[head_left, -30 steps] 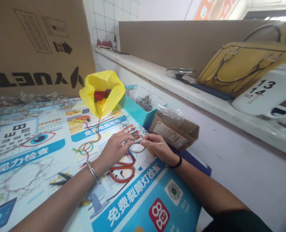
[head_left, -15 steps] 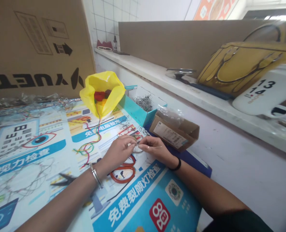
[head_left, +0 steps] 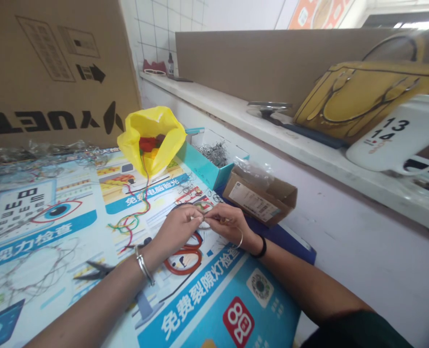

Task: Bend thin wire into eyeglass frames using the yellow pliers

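My left hand point(head_left: 181, 223) and my right hand point(head_left: 230, 223) meet fingertip to fingertip over the printed sheet. Both are closed in a pinch on a thin wire ring point(head_left: 204, 225), whose curve shows just below the fingers; much of it is hidden. A pale, thin strand point(head_left: 241, 238) curls out from beneath my right hand. Beside my left forearm lie dark-jawed pliers point(head_left: 95, 270), partly covered by the arm. Left of my left hand, red, green and yellow cords point(head_left: 129, 223) lie looped and run up into a yellow bag point(head_left: 129, 137).
Behind my hands stand a teal box point(head_left: 199, 166) of tangled metal pieces and a small brown carton point(head_left: 258, 200) with clear plastic. Wire loops point(head_left: 36, 270) lie at left. A ledge point(head_left: 214, 99) bears a white mug point(head_left: 392, 140). A large cardboard box point(head_left: 54, 63) stands at back left.
The pale strand at my right hand, straight and pointing right before, now bends downward in a curve. The fingertips have closed nearer together; the hands stay in nearly the same place.
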The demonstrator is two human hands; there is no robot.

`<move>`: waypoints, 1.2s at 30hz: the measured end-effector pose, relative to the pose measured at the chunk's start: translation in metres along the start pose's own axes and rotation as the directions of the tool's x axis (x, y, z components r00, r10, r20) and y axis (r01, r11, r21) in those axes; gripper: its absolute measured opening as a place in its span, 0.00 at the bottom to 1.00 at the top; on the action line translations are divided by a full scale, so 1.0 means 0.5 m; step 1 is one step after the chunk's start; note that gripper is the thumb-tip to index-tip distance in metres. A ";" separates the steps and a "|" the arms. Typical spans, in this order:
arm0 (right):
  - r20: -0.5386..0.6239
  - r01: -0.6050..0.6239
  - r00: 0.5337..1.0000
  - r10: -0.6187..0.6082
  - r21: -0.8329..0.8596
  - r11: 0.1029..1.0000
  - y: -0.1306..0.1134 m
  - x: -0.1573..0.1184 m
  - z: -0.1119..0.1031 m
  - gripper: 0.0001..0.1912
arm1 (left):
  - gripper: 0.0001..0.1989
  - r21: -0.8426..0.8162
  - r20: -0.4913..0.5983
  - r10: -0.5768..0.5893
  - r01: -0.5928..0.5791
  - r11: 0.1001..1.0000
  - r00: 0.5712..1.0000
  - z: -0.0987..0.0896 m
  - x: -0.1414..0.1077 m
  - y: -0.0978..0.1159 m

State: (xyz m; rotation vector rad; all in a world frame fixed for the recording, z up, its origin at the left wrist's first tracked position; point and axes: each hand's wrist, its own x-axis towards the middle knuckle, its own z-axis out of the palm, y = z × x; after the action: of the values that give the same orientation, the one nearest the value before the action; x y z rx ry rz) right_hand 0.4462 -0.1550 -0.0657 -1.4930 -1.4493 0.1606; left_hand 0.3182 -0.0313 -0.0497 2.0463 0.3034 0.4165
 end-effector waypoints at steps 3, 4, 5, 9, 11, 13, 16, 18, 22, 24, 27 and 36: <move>0.025 -0.029 0.999 0.030 -0.031 0.999 0.008 0.001 -0.003 0.05 | 0.11 0.046 -0.007 0.025 -0.025 0.999 1.000 -0.006 0.000 0.002; 0.036 -0.043 0.998 0.045 -0.039 0.998 0.013 0.000 -0.004 0.05 | 0.10 0.053 -0.015 0.003 -0.003 0.999 1.000 -0.009 0.000 0.003; 0.047 -0.060 0.997 0.062 -0.049 0.997 0.018 0.000 -0.006 0.06 | 0.09 0.048 -0.027 -0.030 0.031 0.998 0.999 -0.012 0.000 0.003; 0.115 -0.078 0.989 0.096 -0.151 0.985 0.035 -0.003 -0.010 0.06 | 0.13 -0.042 -0.120 -0.172 0.168 0.985 0.978 -0.019 0.000 -0.007; 0.164 -0.039 0.983 0.077 -0.222 0.974 0.038 -0.004 -0.008 0.06 | 0.13 -0.088 -0.128 -0.205 0.194 0.977 0.970 -0.018 0.001 -0.016; 0.201 -0.006 0.978 0.061 -0.263 0.965 0.039 -0.006 -0.005 0.07 | 0.12 -0.125 -0.107 -0.229 0.215 0.969 0.968 -0.016 0.001 -0.024; 0.196 -0.005 0.979 0.060 -0.271 0.963 0.040 -0.008 -0.002 0.06 | 0.11 -0.149 -0.099 -0.242 0.226 0.963 0.965 -0.013 0.002 -0.031; 0.180 -0.011 0.982 0.061 -0.264 0.964 0.041 -0.008 -0.002 0.05 | 0.10 -0.144 -0.118 -0.239 0.222 0.964 0.964 -0.012 0.003 -0.035; 0.175 -0.017 0.983 0.061 -0.243 0.970 0.043 -0.008 -0.004 0.05 | 0.09 -0.140 -0.129 -0.230 0.212 0.967 0.965 -0.013 0.006 -0.041; 0.172 -0.017 0.983 0.058 -0.234 0.972 0.044 -0.008 -0.004 0.05 | 0.09 -0.138 -0.125 -0.228 0.211 0.968 0.966 -0.013 0.007 -0.044; 0.164 -0.017 0.985 0.058 -0.236 0.972 0.044 -0.008 -0.003 0.05 | 0.09 -0.133 -0.129 -0.229 0.212 0.968 0.965 -0.013 0.007 -0.044; 0.178 -0.013 0.982 0.060 -0.252 0.968 0.046 -0.006 0.001 0.06 | 0.10 -0.137 -0.128 -0.225 0.207 0.969 0.966 -0.014 0.006 -0.042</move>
State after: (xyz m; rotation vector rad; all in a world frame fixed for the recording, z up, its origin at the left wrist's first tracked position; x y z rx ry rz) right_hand 0.4606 -0.1520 -0.0834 -1.7479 -1.6384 0.1457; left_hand 0.3169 -0.0145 -0.0646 1.8439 0.5694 0.4352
